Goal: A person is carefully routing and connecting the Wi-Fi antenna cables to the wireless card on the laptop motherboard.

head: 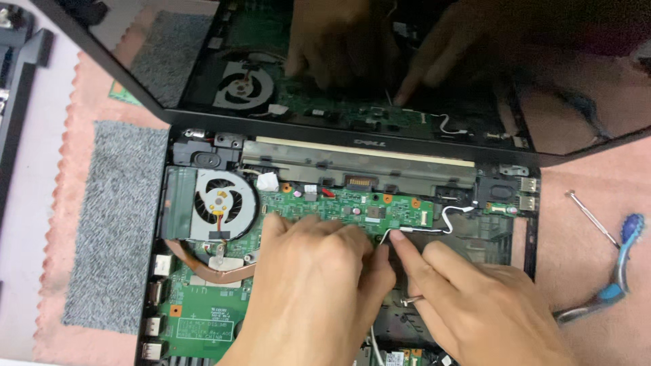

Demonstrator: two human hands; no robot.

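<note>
An opened laptop base [502, 237] lies in front of me with its green circuit board [339, 203] and round cooling fan [220, 200] exposed. My left hand [308, 291] rests on the board just right of the fan, fingers curled down onto it. My right hand [475, 298] sits beside it, its index finger pointing at a thin white cable [424, 232] near the board's lower edge. A small metal tool [412, 298] shows between the two hands. The tilted dark screen [380, 74] behind mirrors both hands and the fan.
A grey mat [112, 217] lies on a pink cloth [590, 271] to the left of the laptop. On the right lie a thin screwdriver [593, 218] and a blue-handled tool [620, 264]. Dark panels [17, 88] lean at the far left.
</note>
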